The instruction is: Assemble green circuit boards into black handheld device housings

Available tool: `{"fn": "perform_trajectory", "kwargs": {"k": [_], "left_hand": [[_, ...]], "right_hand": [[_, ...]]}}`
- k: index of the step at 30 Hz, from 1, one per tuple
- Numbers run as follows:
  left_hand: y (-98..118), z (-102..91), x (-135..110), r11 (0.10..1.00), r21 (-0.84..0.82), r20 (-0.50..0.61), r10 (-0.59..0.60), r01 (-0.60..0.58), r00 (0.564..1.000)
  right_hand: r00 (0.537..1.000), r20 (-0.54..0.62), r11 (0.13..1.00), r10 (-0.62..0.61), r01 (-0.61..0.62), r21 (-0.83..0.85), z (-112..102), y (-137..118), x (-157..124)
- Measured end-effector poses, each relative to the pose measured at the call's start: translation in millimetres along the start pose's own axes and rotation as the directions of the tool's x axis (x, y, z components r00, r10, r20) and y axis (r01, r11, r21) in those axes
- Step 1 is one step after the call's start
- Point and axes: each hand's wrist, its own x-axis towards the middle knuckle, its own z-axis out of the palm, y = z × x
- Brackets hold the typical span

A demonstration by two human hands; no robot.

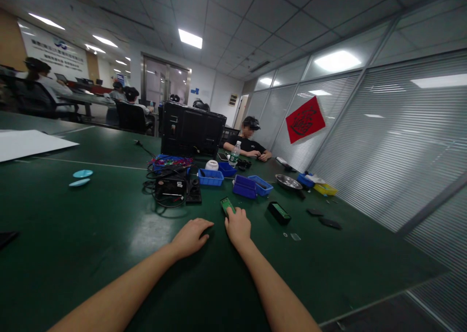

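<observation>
My right hand point(238, 225) has its fingers bent over the near end of a green circuit board point(226, 204), which seems to sit in a dark frame on the green table. How the fingertips meet the board is partly hidden by the hand. My left hand point(191, 235) rests on the table to the left, fingers stretched out and thumb apart, with nothing in it. To the right lies a black case point(273, 213) with a green board inside. Beyond it are two flat black pieces point(330, 223), and closer in a small clear plastic piece point(295, 236) beside a small ring point(285, 234).
Ahead stand blue bins point(245, 186), a black soldering station point(170, 190) with tangled cables, a monitor point(193, 130) and a water bottle point(235, 154). A metal bowl point(288, 181) and a yellow bin point(326, 189) are at the right. Across the table sits a person point(241, 144).
</observation>
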Motion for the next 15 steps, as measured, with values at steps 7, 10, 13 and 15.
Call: {"fn": "perform_trajectory", "kwargs": {"k": [7, 10, 13, 15], "left_hand": [[0, 1.1, 0, 1.000, 0.019, 0.001, -0.009, 0.009, 1.000], [0, 0.7, 0, 0.999, 0.034, -0.004, 0.000, 0.000, 1.000], [1, 0.0, 0, 1.000, 0.030, -0.010, -0.002, 0.002, 1.000], [1, -0.1, 0, 1.000, 0.022, -0.010, -0.007, 0.007, 1.000]], "right_hand": [[0.994, -0.026, 0.993, -0.109, 0.110, 0.034, -4, -13, -6], [0.985, -0.031, 0.986, -0.168, 0.168, 0.003, -4, -16, -9], [0.985, -0.057, 0.986, -0.165, 0.166, 0.014, -5, -15, -9], [0.987, -0.086, 0.988, -0.138, 0.143, 0.053, -8, -12, -8]]}}
